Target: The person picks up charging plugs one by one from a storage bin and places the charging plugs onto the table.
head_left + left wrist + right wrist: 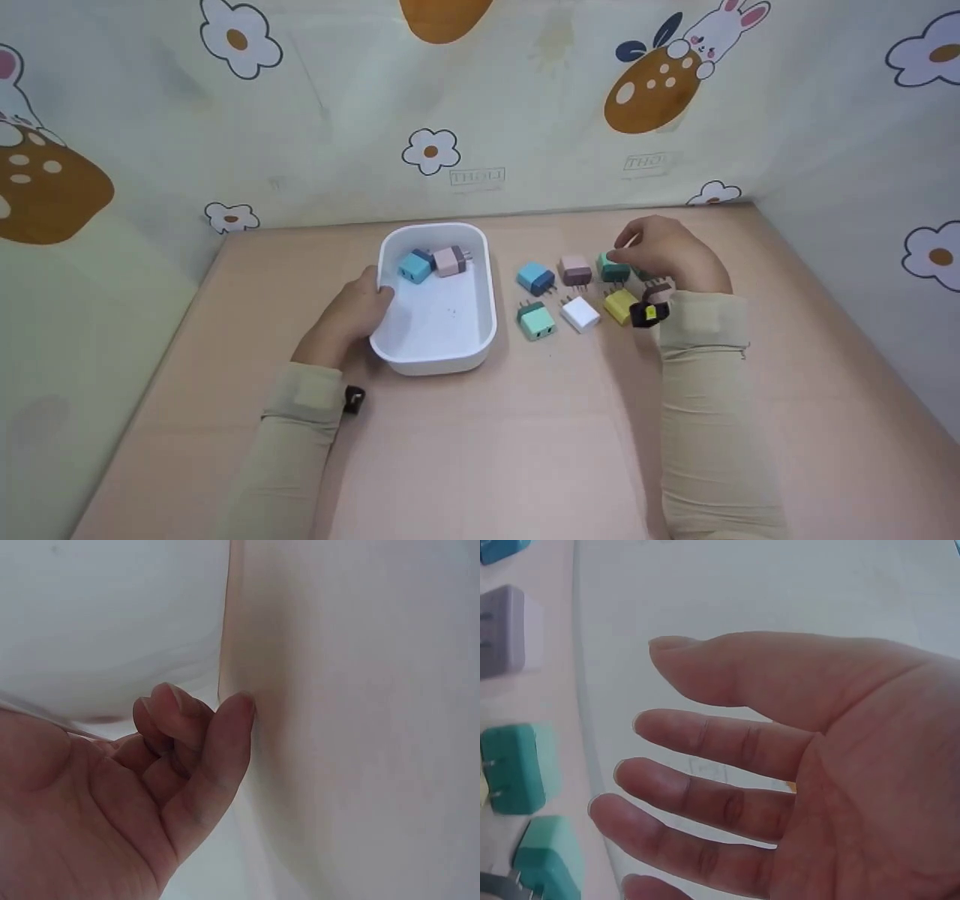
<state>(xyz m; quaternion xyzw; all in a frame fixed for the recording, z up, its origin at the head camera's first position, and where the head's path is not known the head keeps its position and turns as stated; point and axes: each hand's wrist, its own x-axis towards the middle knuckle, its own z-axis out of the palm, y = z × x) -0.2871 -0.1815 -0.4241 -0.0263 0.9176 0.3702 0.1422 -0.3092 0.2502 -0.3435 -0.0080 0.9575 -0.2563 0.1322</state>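
Observation:
My left hand (345, 315) grips the left side of a white plastic tray (431, 326), thumb at its rim; in the left wrist view its fingers bend beneath the tray. Inside lie a blue charger plug (415, 267) and a pink one (450, 261). Over the right end of two rows of charger plugs hovers my right hand (667, 251). Its fingers spread loosely with nothing between them in the right wrist view, near two green plugs (516, 769). The rows include blue (535, 277), mauve (575, 271), light green (536, 321), white (580, 313) and yellow (619, 306) plugs.
A pink plug (660, 291) is partly hidden by the right wrist camera (649, 313). Pale pink cloth (480, 450) covers the table. Printed curtains (337, 150) with flowers and rabbits stand behind it and at both sides.

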